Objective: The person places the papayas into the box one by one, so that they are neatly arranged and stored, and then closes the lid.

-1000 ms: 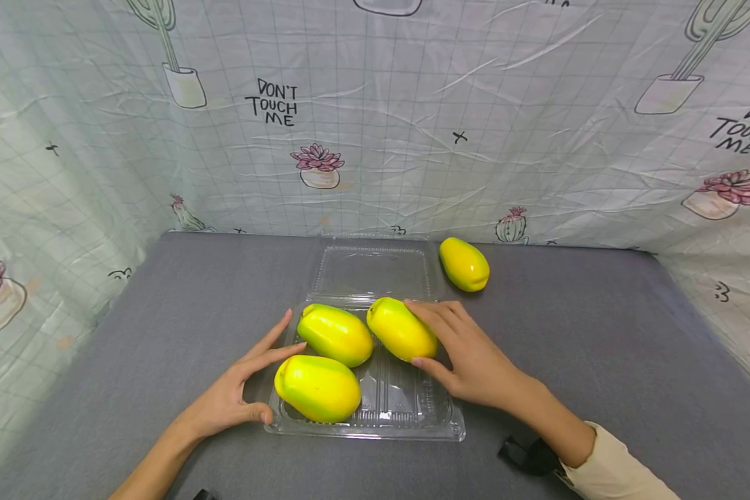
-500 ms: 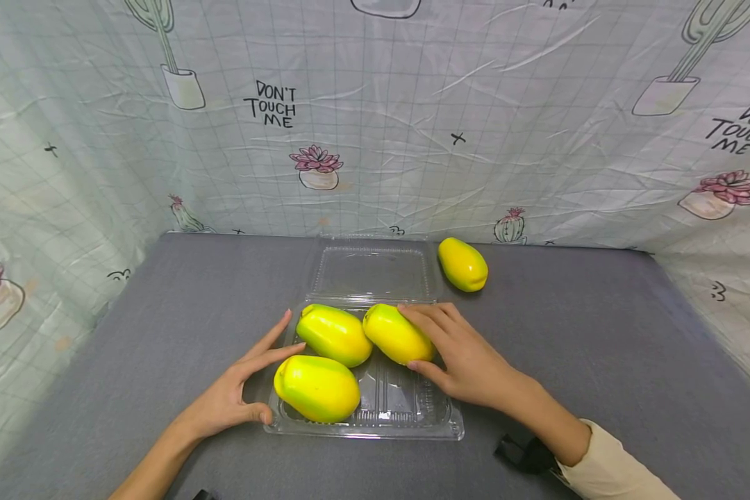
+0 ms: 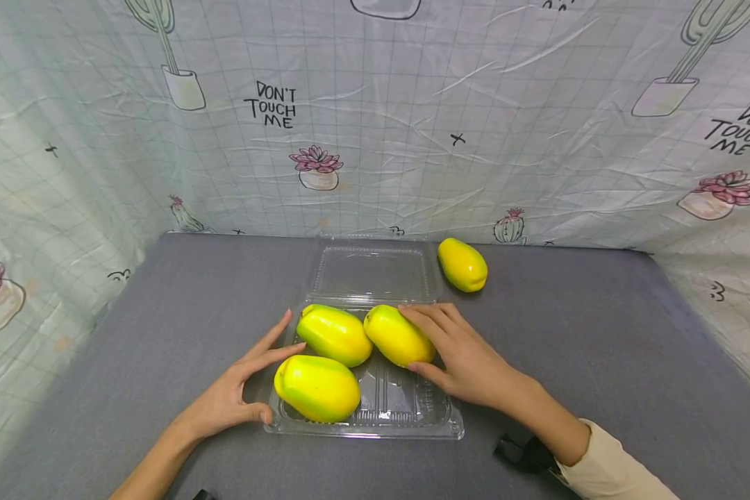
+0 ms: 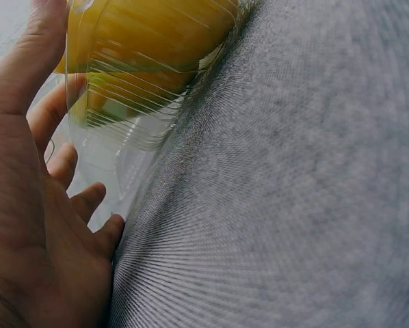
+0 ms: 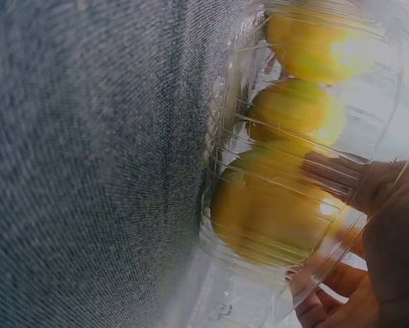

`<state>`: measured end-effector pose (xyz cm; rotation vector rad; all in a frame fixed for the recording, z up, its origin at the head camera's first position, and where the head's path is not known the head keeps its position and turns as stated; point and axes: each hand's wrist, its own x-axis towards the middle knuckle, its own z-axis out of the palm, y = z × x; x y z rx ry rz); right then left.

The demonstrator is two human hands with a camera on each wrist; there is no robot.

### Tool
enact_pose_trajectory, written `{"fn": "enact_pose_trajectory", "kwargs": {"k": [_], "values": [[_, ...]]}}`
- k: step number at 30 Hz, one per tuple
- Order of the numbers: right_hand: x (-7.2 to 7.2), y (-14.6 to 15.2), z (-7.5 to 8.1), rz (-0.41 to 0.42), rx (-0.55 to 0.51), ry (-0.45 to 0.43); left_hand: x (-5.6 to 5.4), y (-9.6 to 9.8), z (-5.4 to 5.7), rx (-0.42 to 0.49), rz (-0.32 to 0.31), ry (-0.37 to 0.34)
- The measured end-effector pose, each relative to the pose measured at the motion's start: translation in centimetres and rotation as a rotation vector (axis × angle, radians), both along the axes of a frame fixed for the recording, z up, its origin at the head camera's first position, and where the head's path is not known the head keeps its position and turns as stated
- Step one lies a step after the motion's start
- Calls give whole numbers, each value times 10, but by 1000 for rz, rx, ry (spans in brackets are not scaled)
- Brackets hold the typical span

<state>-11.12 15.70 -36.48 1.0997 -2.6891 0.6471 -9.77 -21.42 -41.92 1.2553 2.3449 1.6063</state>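
My right hand (image 3: 469,357) grips a yellow-green papaya (image 3: 395,335), thumb on its near side and fingers over its far side, at the right back of a clear plastic clamshell box (image 3: 406,429). Beside it in the box lies a second papaya (image 3: 334,336), and a third papaya (image 3: 317,389) sits at the front left. My left hand (image 3: 231,392) is spread along the box's left side, thumb by the front corner and a fingertip near the papayas. In the right wrist view the held papaya (image 5: 273,212) shows through the clear wall.
The box's lid (image 3: 371,272) lies folded back behind it. Another papaya (image 3: 463,264) rests on the grey tabletop (image 3: 556,333) right of the lid. A printed curtain (image 3: 387,125) stands along the back and sides. A black strap (image 3: 525,455) is by the right wrist.
Over the first half second, my right hand and its papaya shifted slightly toward me and left, beside the second papaya. Since then they have barely moved; the left hand stays in place.
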Motion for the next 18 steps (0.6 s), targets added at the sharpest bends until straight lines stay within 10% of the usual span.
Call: {"fn": "enact_pose_trajectory", "kwargs": {"k": [18], "values": [[2, 0, 1, 2, 8, -2, 1, -1, -2, -1, 5, 3]]}}
